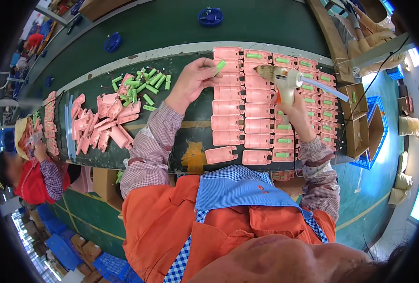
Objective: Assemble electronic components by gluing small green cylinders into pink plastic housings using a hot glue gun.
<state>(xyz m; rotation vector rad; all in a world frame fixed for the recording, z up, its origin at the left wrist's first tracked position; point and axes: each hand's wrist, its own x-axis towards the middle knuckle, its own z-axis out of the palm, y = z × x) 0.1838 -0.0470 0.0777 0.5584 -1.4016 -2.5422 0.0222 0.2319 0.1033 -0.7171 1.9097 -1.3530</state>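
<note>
My left hand [194,81] pinches a small green cylindrical battery [220,66] over the top of the leftmost column of pink plastic shells [227,107]. In my right hand [297,114] is a white glue gun [289,81]. A translucent glue stick [329,89] juts from its rear, and its stained tip points left over the second column. Green batteries lie in many shells of the columns to the right and in the top shell of the second column. The other shells visible in the two left columns look bare inside. My right forearm and the gun hide some shells.
Left of my arm lie a heap of loose pink shells [108,118] and a pile of green batteries [143,84]. Blue round dishes [210,17] sit across the bench. Cardboard boxes [358,137] stand at the right end. A co-worker in red [35,177] works at far left.
</note>
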